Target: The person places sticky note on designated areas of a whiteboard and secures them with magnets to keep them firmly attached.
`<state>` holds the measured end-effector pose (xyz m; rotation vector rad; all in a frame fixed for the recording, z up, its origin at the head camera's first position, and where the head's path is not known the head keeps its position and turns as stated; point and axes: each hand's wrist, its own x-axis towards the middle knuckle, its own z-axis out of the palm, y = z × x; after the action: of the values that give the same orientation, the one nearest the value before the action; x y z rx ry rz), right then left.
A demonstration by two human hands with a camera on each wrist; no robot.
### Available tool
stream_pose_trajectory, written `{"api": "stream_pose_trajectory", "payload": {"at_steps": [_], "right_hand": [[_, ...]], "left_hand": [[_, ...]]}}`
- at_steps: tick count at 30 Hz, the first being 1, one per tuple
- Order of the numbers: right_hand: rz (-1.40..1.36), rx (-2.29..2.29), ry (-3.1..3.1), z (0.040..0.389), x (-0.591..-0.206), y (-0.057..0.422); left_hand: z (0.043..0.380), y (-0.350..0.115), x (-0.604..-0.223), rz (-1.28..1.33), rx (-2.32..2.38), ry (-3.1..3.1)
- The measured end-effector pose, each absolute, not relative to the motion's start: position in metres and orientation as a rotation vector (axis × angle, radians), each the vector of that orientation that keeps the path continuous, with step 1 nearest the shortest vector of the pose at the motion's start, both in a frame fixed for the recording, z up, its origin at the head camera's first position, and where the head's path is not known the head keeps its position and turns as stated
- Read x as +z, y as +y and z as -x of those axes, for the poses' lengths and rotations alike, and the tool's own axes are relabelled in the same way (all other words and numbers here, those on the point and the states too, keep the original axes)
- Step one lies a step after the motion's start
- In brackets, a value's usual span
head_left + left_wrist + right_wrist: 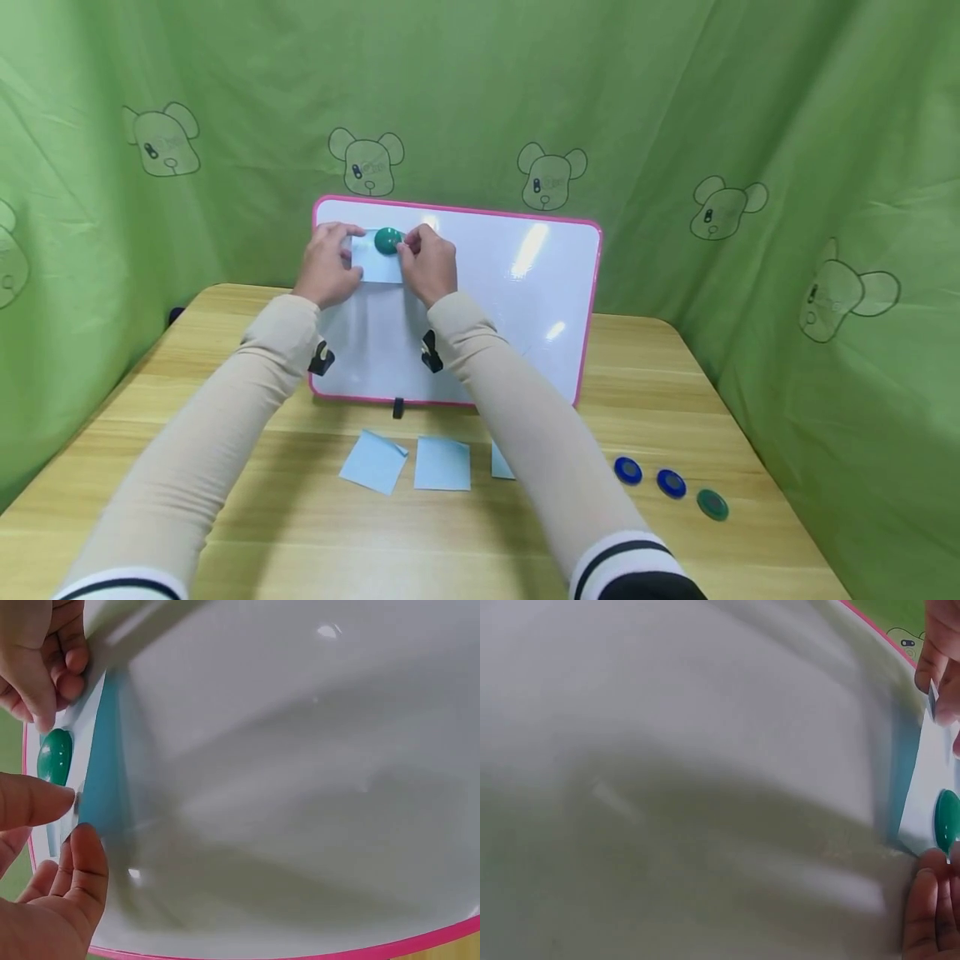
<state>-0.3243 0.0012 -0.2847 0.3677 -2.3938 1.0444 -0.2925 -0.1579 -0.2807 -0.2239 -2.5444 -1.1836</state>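
A pale blue sticky note (381, 270) lies against the upper left of a pink-rimmed whiteboard (487, 258), its lower edge lifted off the surface in both wrist views. Thumb and fingers of my left hand (328, 265) pinch the note's left edge. Over the note's upper part sits a round green magnet (387, 241). My right hand (432, 265) holds the magnet's right side between thumb and curled fingers. In the left wrist view the magnet (55, 757) shows between the two hands. The right wrist view cuts off part of the magnet (946, 820).
On the wooden table (315, 525) before the board lie more blue notes (442, 463), one partly behind my right sleeve. To the right are two blue magnets (627, 471) and a green one (712, 504). A black foot (398, 408) sits under the board. Green curtains (465, 83) surround the table.
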Motion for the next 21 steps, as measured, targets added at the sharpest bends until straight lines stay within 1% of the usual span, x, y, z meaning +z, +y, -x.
{"api": "stream_pose_trajectory", "payload": {"at_steps": [9,15,21], "right_hand": [[-0.374,1.109,-2.444,0.318,-0.294,0.018],[-0.412,1.090,-2.497,0.310,-0.301,0.031],[-0.434,1.021,-2.543,0.299,-0.314,0.044]], "left_hand": [[0.289,-0.158,-0.288,0.214,-1.221,-2.551],[0.280,-0.155,-0.297,0.204,-1.250,-2.556],[0.264,-0.150,-0.307,0.088,-1.286,-2.513]]}}
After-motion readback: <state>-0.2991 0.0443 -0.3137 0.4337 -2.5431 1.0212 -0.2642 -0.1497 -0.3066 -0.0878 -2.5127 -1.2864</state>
